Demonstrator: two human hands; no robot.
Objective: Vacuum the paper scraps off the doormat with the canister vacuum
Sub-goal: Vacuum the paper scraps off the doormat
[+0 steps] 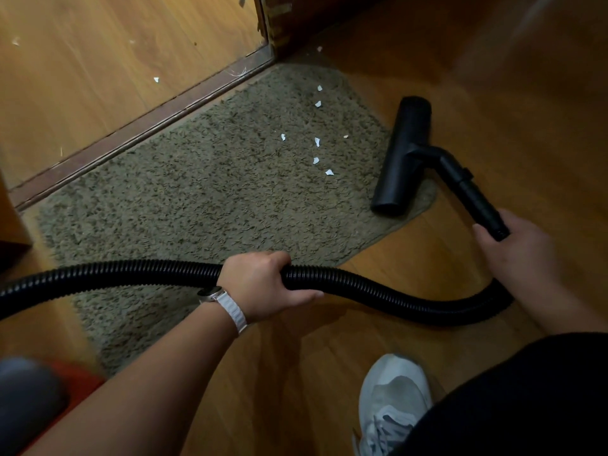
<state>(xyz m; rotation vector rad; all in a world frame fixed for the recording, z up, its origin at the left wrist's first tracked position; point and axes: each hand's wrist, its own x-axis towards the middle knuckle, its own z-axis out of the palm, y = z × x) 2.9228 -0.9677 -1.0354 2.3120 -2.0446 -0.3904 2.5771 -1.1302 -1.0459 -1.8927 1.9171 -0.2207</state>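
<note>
Left hand [263, 284] grips the ribbed black hose [378, 291]; right hand [519, 255] grips the smooth wand [473, 195]; white scraps [316, 142] dot shaggy doormat [197, 192].

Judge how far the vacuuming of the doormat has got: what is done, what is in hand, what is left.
Done: the nozzle sits at the right edge of the mat. In hand: the left hand grips the hose, and the right hand grips the tube. Left: about seven scraps lie on the mat beside the nozzle, none reached yet.
</note>
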